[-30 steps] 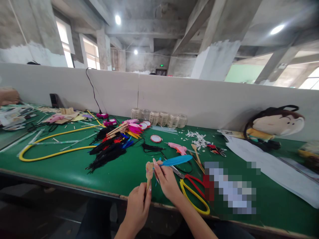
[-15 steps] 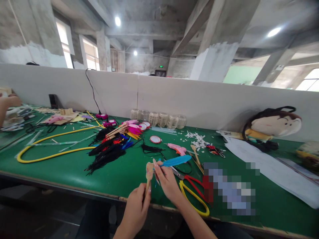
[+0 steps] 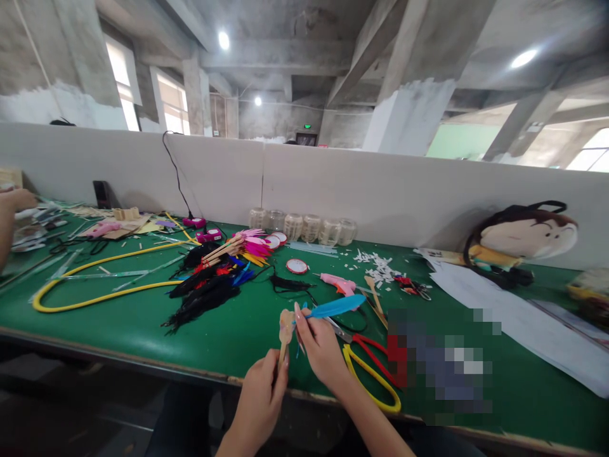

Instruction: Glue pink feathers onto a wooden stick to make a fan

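Note:
My left hand [image 3: 261, 392] is closed round the handle of a small flat wooden stick [image 3: 286, 327], held upright with its wider, lobed end on top. In a pinch, my right hand [image 3: 320, 346] grips a bright blue feather [image 3: 339, 307] by its quill end, which meets the right side of the wooden piece. The feather's tip points right. Whether quill and wood are joined is hidden by my fingers. Just right of my hand lie scissors with red handles [image 3: 375, 357], and a yellow loop [image 3: 366, 387] near the table edge.
Behind my hands are a pink glue gun [image 3: 339, 284], a roll of tape [image 3: 297, 266] and several clear jars [image 3: 311, 228]. To the left lie black feathers [image 3: 204, 298] and a yellow tube [image 3: 99, 257]. Another person's hand [image 3: 19, 200] shows at far left.
My hands stay almost still, the feather held against the wooden piece. At far left, the other person's hand has shifted slightly left.

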`<action>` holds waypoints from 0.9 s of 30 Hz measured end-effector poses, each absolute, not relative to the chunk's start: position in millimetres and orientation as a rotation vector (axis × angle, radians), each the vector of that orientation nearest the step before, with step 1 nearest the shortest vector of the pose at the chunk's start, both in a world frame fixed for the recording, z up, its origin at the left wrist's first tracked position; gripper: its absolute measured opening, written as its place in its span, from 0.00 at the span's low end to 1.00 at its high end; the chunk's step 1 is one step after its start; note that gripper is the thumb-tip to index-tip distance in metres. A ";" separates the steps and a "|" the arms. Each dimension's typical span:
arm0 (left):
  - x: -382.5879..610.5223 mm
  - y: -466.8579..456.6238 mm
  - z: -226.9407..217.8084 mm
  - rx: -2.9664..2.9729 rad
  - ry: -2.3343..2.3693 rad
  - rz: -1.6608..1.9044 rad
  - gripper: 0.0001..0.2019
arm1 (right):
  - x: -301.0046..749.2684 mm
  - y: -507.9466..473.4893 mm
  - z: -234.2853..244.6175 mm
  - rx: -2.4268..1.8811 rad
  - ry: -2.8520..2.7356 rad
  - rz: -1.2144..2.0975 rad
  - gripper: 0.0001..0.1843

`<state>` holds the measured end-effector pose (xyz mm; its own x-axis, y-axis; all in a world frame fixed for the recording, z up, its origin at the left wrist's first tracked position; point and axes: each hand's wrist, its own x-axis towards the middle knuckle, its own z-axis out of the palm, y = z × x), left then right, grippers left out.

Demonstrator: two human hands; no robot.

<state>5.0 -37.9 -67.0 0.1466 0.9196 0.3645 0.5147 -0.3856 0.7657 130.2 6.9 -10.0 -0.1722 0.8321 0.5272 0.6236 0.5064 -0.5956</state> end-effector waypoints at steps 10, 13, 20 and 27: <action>3.9 -38.0 -67.6 1.966 1.357 1.163 0.12 | 128.5 6.8 -11.7 -1.203 -1.905 0.214 0.22; 3.3 -38.8 -67.5 1.969 1.365 1.158 0.12 | 128.6 6.3 -12.3 -1.228 -1.898 0.251 0.23; 4.8 -38.9 -64.4 2.013 1.374 1.145 0.12 | 131.6 5.8 -12.3 -1.213 -1.873 0.367 0.24; 3.3 -37.3 -68.3 2.090 1.346 1.144 0.11 | 130.3 7.3 -14.0 -1.290 -1.869 0.337 0.24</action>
<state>3.3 -37.3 -68.3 0.2005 0.8855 0.4191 0.5562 -0.4551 0.6953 130.3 7.3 -14.0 -0.1380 0.8708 0.4719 0.6509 0.4388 -0.6195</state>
